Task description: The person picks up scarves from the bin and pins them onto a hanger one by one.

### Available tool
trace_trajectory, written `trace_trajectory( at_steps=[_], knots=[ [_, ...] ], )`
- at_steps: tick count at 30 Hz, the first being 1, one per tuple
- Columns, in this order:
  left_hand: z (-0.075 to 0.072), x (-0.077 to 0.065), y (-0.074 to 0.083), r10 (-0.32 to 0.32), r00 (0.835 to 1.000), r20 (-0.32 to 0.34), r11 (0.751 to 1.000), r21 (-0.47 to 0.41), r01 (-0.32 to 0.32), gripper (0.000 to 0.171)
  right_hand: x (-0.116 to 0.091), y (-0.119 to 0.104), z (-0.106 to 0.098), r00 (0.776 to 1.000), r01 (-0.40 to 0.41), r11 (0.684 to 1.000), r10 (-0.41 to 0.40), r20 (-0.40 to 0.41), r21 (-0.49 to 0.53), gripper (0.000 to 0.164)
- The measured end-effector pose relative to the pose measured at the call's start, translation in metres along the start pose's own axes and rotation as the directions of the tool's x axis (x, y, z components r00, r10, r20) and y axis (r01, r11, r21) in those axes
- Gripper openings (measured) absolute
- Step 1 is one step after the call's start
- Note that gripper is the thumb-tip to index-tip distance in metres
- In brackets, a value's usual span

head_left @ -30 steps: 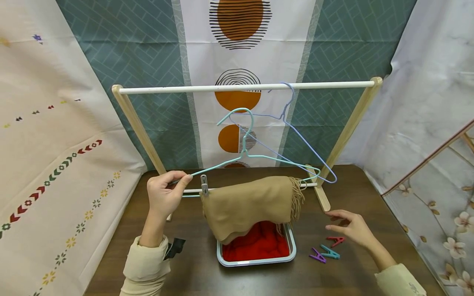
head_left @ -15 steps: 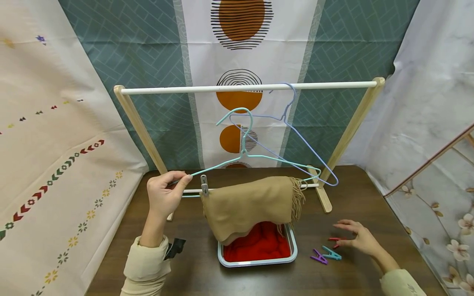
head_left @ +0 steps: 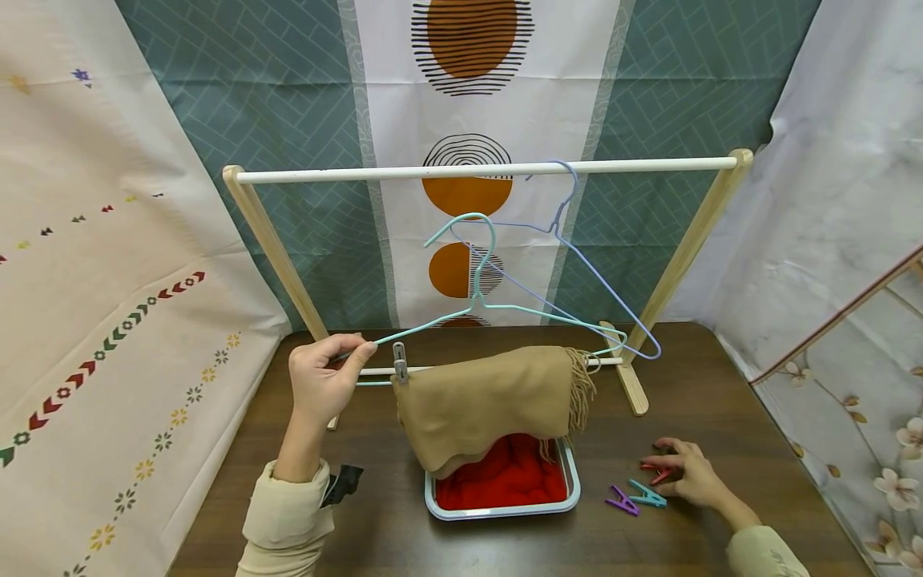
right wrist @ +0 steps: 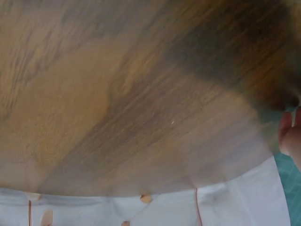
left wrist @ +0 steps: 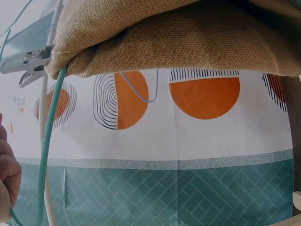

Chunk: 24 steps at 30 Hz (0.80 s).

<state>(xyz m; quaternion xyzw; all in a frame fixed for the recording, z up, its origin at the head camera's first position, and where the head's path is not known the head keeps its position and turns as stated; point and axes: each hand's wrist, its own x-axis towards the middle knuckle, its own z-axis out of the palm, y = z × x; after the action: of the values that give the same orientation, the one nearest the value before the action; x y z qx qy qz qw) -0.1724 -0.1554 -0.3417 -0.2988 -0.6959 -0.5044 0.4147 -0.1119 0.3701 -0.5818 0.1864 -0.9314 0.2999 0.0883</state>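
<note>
In the head view my left hand (head_left: 322, 385) pinches the left arm of a mint-green hanger (head_left: 477, 296), which it holds up before the rack. A tan fringed scarf (head_left: 490, 393) is draped over the hanger's lower bar. A grey clothespin (head_left: 400, 362) clips the scarf's left end; the left wrist view shows this clothespin (left wrist: 28, 63) close by. On the table, the thumb and fingers of my right hand (head_left: 695, 479) are around a red clothespin (head_left: 658, 472), partly hiding it. Beside it lie a teal clothespin (head_left: 648, 494) and a purple clothespin (head_left: 622, 502).
A light-blue tray (head_left: 505, 513) with red cloth (head_left: 505, 477) sits under the scarf. Behind stands a wooden rack (head_left: 270, 248) with a white rod (head_left: 324, 175), where a blue hanger (head_left: 602, 276) hangs. Patterned cloths surround the brown table (head_left: 389, 545).
My right hand has moved down and toward me onto the red clothespin, its thumb and fingers drawing in around it. The left hand keeps holding the hanger in nearly the same place.
</note>
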Motion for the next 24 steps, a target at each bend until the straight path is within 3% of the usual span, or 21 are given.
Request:
trace_trajectory(
  at_steps=[8, 16, 20, 24],
  knots=[
    [0.0, -0.002, -0.001, -0.012, 1.0, 0.01, 1.0, -0.002, 0.012, 0.027, 0.003, -0.009, 0.001, 0.992, -0.103, 0.991, 0.096, -0.083, -0.086, 0.032],
    [0.0, -0.002, 0.0, -0.007, 1.0, 0.014, 1.0, -0.006, 0.007, 0.03, 0.014, -0.026, -0.014, 0.959, -0.267, 0.959, 0.274, -0.073, 0.096, 0.034],
    [0.001, -0.002, 0.0, 0.0, 1.0, 0.012, 1.0, -0.011, 0.0, 0.03, 0.021, -0.043, -0.022, 0.965, -0.236, 0.953, 0.252, -0.068, 0.188, 0.034],
    [0.001, -0.003, 0.0, 0.006, 1.0, 0.01, 1.0, -0.005, -0.006, 0.032, 0.032, -0.066, -0.031, 0.984, -0.107, 0.942, 0.145, -0.1, 0.318, 0.031]
  ],
)
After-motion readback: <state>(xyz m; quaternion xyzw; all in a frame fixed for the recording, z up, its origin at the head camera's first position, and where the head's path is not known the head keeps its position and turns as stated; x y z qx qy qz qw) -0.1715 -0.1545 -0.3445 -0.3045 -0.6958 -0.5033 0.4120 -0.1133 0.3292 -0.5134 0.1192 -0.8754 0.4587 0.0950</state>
